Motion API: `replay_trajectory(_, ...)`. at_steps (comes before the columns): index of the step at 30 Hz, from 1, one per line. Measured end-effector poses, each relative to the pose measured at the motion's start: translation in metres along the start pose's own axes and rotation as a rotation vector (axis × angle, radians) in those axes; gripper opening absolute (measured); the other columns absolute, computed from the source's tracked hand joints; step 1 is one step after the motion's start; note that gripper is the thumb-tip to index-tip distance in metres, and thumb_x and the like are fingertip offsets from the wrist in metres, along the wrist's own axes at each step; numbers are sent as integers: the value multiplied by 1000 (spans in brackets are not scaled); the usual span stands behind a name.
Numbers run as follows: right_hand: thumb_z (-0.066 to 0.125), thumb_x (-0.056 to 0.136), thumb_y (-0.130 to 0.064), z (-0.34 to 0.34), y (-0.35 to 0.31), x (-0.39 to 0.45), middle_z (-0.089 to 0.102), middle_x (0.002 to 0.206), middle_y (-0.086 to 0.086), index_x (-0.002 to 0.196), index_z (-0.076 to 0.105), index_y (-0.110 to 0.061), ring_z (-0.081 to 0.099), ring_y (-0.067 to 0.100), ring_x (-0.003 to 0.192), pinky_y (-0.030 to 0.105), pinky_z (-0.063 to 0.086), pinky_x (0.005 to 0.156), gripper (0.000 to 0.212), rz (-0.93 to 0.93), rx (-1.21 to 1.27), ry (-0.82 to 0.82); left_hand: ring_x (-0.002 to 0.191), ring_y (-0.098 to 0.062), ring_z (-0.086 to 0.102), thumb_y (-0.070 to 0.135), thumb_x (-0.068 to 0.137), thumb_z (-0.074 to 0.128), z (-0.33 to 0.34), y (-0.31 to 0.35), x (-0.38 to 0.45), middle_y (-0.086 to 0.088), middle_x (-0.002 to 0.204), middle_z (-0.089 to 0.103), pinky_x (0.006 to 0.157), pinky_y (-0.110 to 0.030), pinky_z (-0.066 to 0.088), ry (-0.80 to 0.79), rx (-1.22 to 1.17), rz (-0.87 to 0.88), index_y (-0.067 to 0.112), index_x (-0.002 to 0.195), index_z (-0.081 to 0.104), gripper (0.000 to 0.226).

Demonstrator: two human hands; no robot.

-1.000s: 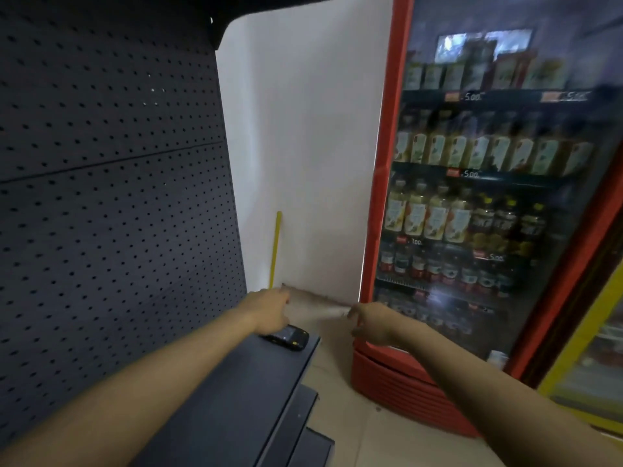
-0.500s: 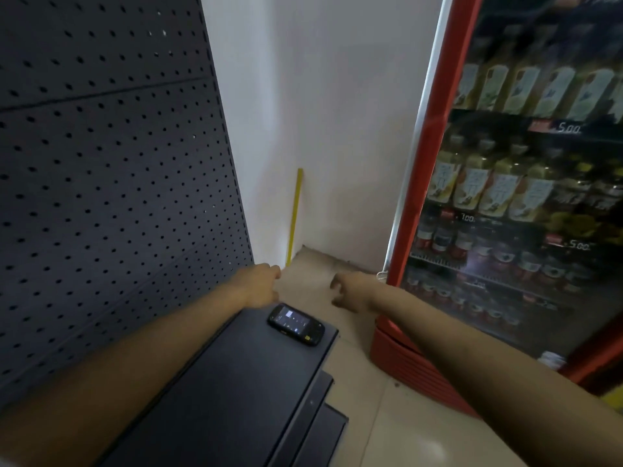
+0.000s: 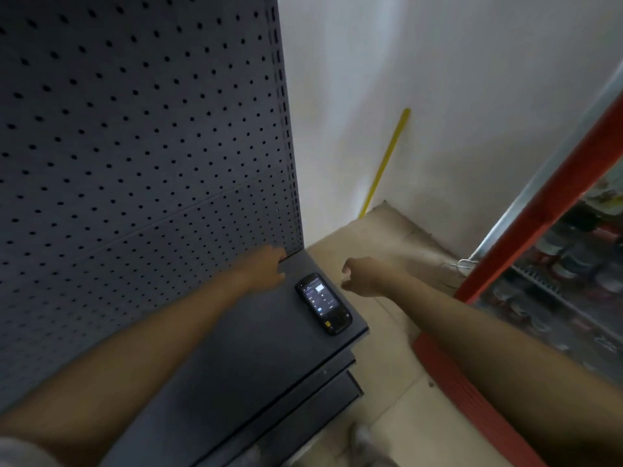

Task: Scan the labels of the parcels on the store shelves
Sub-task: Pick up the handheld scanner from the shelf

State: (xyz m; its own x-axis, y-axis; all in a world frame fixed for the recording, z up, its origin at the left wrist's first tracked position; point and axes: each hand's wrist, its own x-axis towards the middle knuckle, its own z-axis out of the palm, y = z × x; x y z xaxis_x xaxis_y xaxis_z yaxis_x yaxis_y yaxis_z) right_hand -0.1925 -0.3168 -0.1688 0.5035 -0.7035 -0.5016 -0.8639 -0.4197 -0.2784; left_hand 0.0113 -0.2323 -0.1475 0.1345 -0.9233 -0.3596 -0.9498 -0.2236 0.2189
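A black handheld scanner (image 3: 324, 304) lies screen up, lit, near the right end of a dark grey shelf (image 3: 236, 358). My left hand (image 3: 266, 268) rests at the shelf's far right corner, against the pegboard back panel, holding nothing, just left of the scanner. To the scanner's right my right hand (image 3: 362, 276) hovers beyond the shelf end, over the floor, with fingers loosely curled and nothing in it. No parcels show on the shelves in view.
A dark pegboard panel (image 3: 135, 146) backs the shelf, with lower shelves (image 3: 323, 392) stepping out below. A yellow stick (image 3: 384, 163) leans in the white wall corner. A red-framed drinks fridge (image 3: 546, 210) stands at right. Beige floor tiles (image 3: 387, 237) lie between.
The view has tilted down and to the left, so the fridge has slid out to the right edge. Both hands stay near the shelf end; the scanner lies in the same spot.
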Motion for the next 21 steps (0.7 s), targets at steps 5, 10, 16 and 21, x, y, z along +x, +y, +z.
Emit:
replay_trajectory(5, 52, 95, -26, 17, 9, 33, 50, 140, 17, 139, 43, -3, 49, 33, 126, 37, 43, 101, 50, -25, 17, -113, 125, -26, 49, 30, 96, 52, 24, 2, -2, -10, 142, 48, 104, -38, 41, -5, -53, -147, 13, 142, 41, 51)
replay_trajectory(10, 58, 92, -30, 44, 1, 58, 49, 139, 21, 135, 43, 3, 48, 34, 126, 31, 41, 93, 56, 12, 78, -143, 131, -29, 43, 33, 95, 52, 60, -14, -7, -12, 146, 43, 108, -37, 35, -30, -14, -259, 12, 144, 38, 56)
replay_trajectory(16, 73, 78, -45, 82, -10, 73, 51, 135, 17, 138, 41, 0, 51, 33, 124, 34, 43, 96, 81, 134, 148, -171, 133, -31, 39, 37, 97, 48, 96, -36, -1, -14, 150, 36, 108, -39, 32, -112, 15, -315, 10, 146, 34, 58)
replay_trajectory(21, 78, 69, -54, 103, -14, 76, 43, 138, 16, 141, 33, -2, 45, 32, 127, 39, 42, 102, 100, 229, 83, -127, 133, -33, 41, 33, 98, 47, 120, -44, -3, -16, 147, 40, 110, -43, 33, -155, -34, -356, 8, 144, 38, 54)
